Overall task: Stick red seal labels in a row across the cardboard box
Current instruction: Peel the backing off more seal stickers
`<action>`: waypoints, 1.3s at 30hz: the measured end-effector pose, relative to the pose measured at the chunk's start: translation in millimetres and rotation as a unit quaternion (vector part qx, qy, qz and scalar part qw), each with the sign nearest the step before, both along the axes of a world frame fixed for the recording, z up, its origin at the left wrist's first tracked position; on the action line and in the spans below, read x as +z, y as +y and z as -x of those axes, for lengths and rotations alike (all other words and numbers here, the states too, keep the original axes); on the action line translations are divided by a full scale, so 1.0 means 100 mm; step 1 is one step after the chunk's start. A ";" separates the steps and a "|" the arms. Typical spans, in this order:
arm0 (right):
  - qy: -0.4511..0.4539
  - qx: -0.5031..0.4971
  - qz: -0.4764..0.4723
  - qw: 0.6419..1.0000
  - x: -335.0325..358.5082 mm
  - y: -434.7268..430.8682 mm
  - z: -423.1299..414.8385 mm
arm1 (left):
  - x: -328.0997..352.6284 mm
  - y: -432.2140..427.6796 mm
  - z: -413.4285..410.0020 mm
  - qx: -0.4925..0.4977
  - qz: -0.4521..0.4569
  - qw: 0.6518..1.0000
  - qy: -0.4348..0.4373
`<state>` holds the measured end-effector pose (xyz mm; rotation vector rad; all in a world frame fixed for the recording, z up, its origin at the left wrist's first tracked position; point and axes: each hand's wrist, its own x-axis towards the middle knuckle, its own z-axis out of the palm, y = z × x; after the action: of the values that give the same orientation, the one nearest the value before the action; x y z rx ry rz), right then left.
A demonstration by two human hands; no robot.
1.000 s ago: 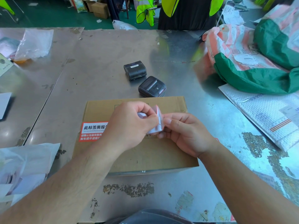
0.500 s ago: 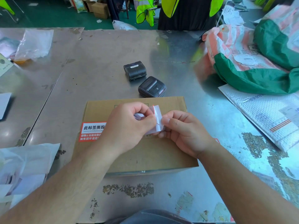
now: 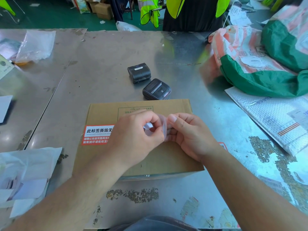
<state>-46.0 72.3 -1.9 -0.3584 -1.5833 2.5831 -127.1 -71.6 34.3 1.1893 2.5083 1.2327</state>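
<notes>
Red rectangular seal label [image 3: 97, 135], printed in white with "此标签撕毁无", lies flat on the left part of the brown corrugated cardboard box [image 3: 150, 107] at frame centre. Over the box top, the left hand [image 3: 133, 139] and right hand [image 3: 191, 135] both pinch a small pale, glossy label slip [image 3: 164, 125] between their fingertips. Two black plastic box-shaped printers [image 3: 156, 89] sit just beyond the box on the scuffed steel table [image 3: 100, 64].

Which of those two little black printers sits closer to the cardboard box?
The right printer, almost at the cardboard box's far edge; the other printer sits farther back and left.
</notes>
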 end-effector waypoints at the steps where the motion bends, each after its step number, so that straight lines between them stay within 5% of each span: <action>1: 0.005 0.003 0.002 1.000 0.01 0.00 -0.01 | 0.00 0.00 0.00 0.000 -0.001 1.000 0.002; 15: -0.010 -0.017 0.015 1.000 -0.09 0.04 0.01 | -0.02 -0.02 0.00 -0.023 -0.001 1.000 0.003; 20: -0.035 -0.012 0.062 0.997 -0.09 0.09 0.02 | -0.04 -0.05 -0.02 -0.027 -0.056 0.994 -0.089; 27: -0.035 -0.092 0.204 0.974 -0.07 0.15 0.03 | -0.12 -0.21 0.11 0.091 -0.224 0.903 -0.356; 39: -0.021 -0.084 0.140 0.986 0.00 0.10 0.01 | -0.17 -0.18 0.15 0.130 -0.287 0.841 -0.439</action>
<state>-46.7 82.3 -2.1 -0.5449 -1.1424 2.6806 -142.4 -89.8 17.3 0.1612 1.6548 2.0685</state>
